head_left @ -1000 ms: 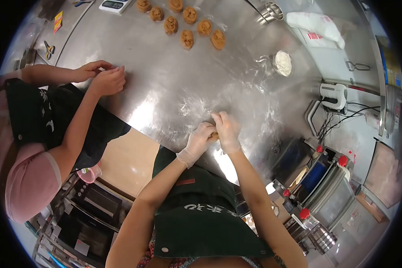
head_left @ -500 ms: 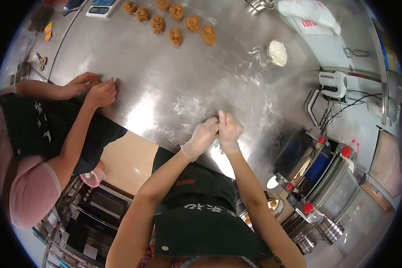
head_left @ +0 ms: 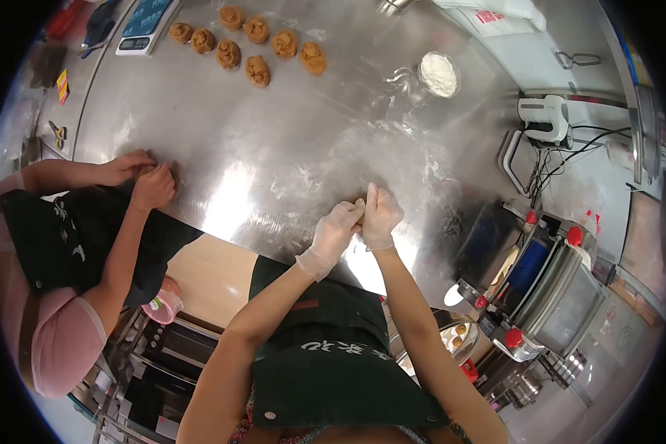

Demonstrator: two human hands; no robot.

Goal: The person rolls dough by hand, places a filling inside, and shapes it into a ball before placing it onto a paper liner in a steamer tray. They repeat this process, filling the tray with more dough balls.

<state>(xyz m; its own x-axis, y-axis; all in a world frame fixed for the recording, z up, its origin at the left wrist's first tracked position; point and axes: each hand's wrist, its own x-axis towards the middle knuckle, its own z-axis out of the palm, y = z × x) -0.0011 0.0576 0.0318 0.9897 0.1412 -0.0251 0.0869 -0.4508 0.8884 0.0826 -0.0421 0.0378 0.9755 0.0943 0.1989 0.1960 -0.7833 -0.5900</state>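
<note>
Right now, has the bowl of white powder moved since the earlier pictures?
No; against the white smear on the table, the bowl keeps its place.

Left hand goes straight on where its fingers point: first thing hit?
The gloved right hand, right at the fingertips of the left hand. Any gap looks tiny; whether they touch, or something small sits between them, isn't clear from this view.
</note>
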